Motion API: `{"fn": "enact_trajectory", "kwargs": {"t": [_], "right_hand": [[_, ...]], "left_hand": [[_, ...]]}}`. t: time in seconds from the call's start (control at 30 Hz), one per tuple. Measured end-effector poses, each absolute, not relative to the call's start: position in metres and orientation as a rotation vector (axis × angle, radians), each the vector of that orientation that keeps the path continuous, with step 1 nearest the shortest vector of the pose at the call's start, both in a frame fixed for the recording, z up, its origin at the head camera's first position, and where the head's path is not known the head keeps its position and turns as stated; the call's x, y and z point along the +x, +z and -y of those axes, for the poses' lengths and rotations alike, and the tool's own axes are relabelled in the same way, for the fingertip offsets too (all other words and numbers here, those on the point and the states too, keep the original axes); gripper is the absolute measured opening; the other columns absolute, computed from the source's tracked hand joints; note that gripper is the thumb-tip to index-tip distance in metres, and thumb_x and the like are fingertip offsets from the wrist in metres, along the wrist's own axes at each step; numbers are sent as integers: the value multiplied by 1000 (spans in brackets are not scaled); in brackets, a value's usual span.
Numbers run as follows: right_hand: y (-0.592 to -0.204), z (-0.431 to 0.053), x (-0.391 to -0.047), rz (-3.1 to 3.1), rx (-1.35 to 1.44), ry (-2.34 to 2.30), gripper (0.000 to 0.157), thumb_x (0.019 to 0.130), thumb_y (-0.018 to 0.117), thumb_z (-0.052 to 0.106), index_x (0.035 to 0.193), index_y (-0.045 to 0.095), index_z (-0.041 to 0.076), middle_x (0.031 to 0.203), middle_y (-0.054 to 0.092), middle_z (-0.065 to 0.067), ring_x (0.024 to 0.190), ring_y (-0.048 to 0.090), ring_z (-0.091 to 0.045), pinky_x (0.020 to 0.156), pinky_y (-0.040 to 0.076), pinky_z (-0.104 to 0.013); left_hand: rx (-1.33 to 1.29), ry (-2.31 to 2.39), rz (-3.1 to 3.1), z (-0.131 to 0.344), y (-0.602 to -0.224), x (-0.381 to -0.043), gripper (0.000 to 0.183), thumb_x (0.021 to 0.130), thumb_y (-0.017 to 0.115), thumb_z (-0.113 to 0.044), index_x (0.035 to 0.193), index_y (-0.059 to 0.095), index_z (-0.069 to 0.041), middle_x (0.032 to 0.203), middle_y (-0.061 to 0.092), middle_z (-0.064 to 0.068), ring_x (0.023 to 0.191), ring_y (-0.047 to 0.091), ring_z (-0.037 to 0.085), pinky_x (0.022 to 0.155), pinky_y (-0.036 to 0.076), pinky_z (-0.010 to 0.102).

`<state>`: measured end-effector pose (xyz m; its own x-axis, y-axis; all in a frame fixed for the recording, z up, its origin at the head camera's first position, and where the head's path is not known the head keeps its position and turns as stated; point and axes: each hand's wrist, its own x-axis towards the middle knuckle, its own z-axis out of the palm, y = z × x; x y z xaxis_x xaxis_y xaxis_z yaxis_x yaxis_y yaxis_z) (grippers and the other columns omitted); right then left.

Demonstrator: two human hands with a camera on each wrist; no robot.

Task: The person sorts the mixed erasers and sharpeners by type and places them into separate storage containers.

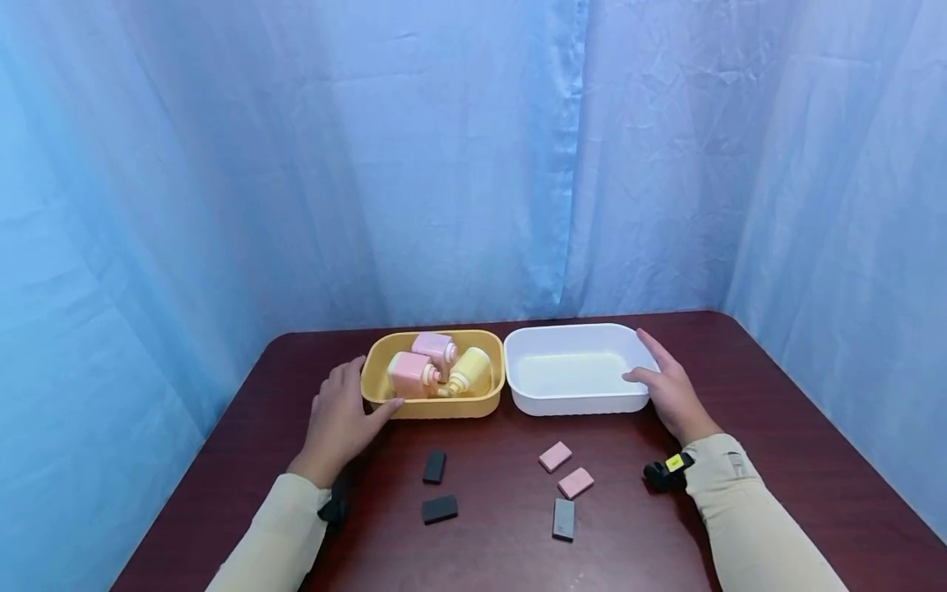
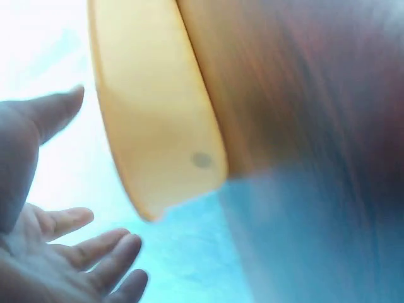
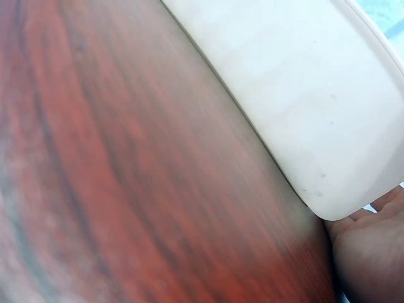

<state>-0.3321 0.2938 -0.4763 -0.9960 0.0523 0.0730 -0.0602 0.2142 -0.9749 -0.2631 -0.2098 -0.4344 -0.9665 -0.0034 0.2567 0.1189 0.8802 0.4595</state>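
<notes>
- At eleven o'clock on the surface [image 1: 496, 460], my left hand [image 1: 344, 415] spreads around the nine-o'clock end of a yellow bin [image 1: 436, 409] holding three bottles [image 1: 409, 374].
- At one, my right hand [image 1: 672, 393] spreads at the three-o'clock end of a white bin [image 1: 570, 404].
- Toward six: five small blocks [image 1: 563, 520].

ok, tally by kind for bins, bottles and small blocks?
Bins: 2
Bottles: 3
Small blocks: 5
Total: 10
</notes>
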Motion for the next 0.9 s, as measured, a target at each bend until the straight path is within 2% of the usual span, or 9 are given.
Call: {"fn": "enact_trajectory", "kwargs": {"t": [0.07, 0.13, 0.2, 0.3, 0.43, 0.6, 0.9], "right_hand": [[-476, -292, -332, 2379, 0, 1916, 91, 91, 62, 0, 167, 17, 23, 175, 9, -2, 160, 9, -28, 128, 13, -55], [-476, -292, -332, 2384, -2, 1917, 91, 92, 62, 0, 167, 17, 23, 175, 9, -2, 160, 9, -29, 128, 14, -55], [-476, -291, -332, 2385, -9, 1914, 91, 92, 62, 1, 167, 18, 24, 175, 10, -3, 160, 9, -29, 128, 14, -55], [-477, -292, -332, 2381, -11, 1909, 91, 91, 62, 0, 167, 18, 24, 175, 10, -3, 160, 9, -29, 128, 13, -55], [-477, -294, -332, 2367, -9, 1910, 90, 91, 62, 0, 167, 19, 22, 175, 10, -3, 160, 9, -28, 128, 13, -55], [-477, -295, -330, 2372, -4, 1930, 90, 93, 62, 2, 167, 16, 23, 175, 7, -2, 160, 7, -29, 128, 12, -57], [-476, -295, -329, 2372, 20, 1929, 90, 93, 62, 1, 167, 17, 24, 175, 8, -1, 160, 7, -28, 128, 13, -56]], "left_hand": [[-132, -541, 2759, 202, -431, -251, 79, 87, 79, -55, 144, 53, -5, 136, 59, 16, 121, 55, 36, 102, 46, 61], [-185, -454, 2749, 193, -429, -239, 58, 86, 81, -50, 125, 67, -9, 115, 68, 10, 102, 61, 29, 90, 52, 52], [-235, -422, 2785, 185, -427, -230, 42, 85, 83, -48, 109, 72, -15, 97, 69, 2, 85, 61, 20, 78, 54, 43], [-310, -448, 2905, 173, -427, -222, 34, 85, 84, -48, 100, 73, -20, 84, 65, -7, 72, 55, 10, 66, 50, 34], [-423, -472, 3056, 163, -430, -219, 38, 84, 83, -49, 105, 73, -19, 83, 62, -8, 71, 54, 8, 61, 48, 33], [-510, -448, 3137, 158, -432, -217, 48, 81, 86, -47, 116, 73, -16, 85, 62, -6, 74, 54, 10, 62, 48, 34], [-603, -458, 3184, 155, -432, -219, 49, 78, 90, -41, 120, 76, -19, 89, 64, -7, 77, 52, 9, 65, 48, 34]]}}
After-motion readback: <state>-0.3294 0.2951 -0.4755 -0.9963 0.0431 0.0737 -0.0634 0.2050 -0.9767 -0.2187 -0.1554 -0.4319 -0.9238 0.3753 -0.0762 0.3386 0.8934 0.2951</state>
